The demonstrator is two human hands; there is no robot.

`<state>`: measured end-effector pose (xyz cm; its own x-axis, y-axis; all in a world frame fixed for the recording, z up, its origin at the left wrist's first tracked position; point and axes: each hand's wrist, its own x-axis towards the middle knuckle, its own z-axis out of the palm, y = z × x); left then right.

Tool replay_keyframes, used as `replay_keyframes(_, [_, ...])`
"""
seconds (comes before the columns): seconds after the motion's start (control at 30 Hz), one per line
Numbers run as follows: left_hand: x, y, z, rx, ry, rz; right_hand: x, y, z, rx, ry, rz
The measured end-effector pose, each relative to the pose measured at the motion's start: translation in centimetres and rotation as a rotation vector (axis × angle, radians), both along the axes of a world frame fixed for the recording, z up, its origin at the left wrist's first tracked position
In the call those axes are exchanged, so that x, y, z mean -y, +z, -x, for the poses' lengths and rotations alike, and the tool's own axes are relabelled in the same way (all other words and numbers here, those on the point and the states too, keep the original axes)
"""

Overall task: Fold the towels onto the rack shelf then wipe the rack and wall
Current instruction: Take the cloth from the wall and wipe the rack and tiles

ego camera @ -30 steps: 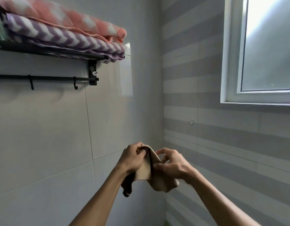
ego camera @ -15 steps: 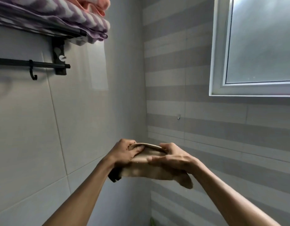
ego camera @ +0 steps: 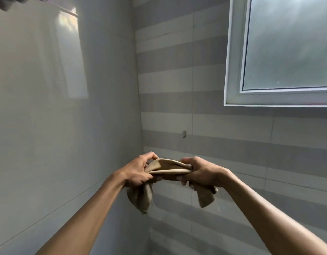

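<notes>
A small beige cloth point(ego camera: 168, 167) is stretched between my two hands in front of the room's corner. My left hand point(ego camera: 138, 172) grips its left end, and a loose tail hangs below that fist. My right hand point(ego camera: 201, 173) grips the right end, with another tail hanging under it. Only a dark sliver of the towel rack point(ego camera: 4, 3) with its folded towels shows at the top left corner. The glossy grey tiled wall point(ego camera: 48, 126) fills the left side.
A striped grey and white tiled wall point(ego camera: 195, 80) stands ahead and to the right. A white-framed frosted window point(ego camera: 234, 70) sits at the upper right. A small metal fixing point(ego camera: 184, 133) sticks out of the striped wall.
The view has swung right and down, so the rack and towels slid almost out at the top left. My hands have pulled apart, spreading the bunched cloth out between them.
</notes>
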<state>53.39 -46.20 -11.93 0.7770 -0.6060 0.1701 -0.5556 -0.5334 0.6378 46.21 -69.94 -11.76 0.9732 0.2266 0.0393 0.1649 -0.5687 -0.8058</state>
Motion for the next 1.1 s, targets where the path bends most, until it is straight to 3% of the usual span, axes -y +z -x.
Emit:
replay_keyframes(0.1, [1.4,0.6,-3.2,-0.186,-0.079,0.19,2.3,0.8,-2.1,0.053,0.002,-0.065])
replay_keyframes(0.17, [3.2,0.9,-6.2,-0.194,-0.087,0.268,4.0,0.9,-4.5,0.143,-0.012,-0.078])
replay_keyframes(0.3, [7.9,0.2,-12.4,-0.013,0.075,0.372,6.7,0.4,-10.0,0.447,-0.192,0.092])
replay_keyframes(0.43, [12.0,-0.3,-16.4,0.296,0.263,0.372,7.7,-0.7,-14.5,0.716,-0.378,0.237])
replay_keyframes(0.6, [15.6,-1.0,-18.8,0.516,0.328,0.393,8.5,-1.4,-18.0,0.987,-0.541,0.64])
replay_keyframes(0.77, [17.5,-4.2,-20.0,0.666,0.419,0.299,9.1,-4.3,-19.5,1.044,-0.53,0.831])
replay_keyframes(0.93, [18.3,-6.4,-19.8,0.522,0.433,0.49,8.6,-7.6,-19.8,1.019,-0.586,0.851])
replay_keyframes(1.1, [18.2,-6.4,-18.4,0.358,0.487,0.482,8.0,-8.8,-19.3,0.932,-0.625,0.814])
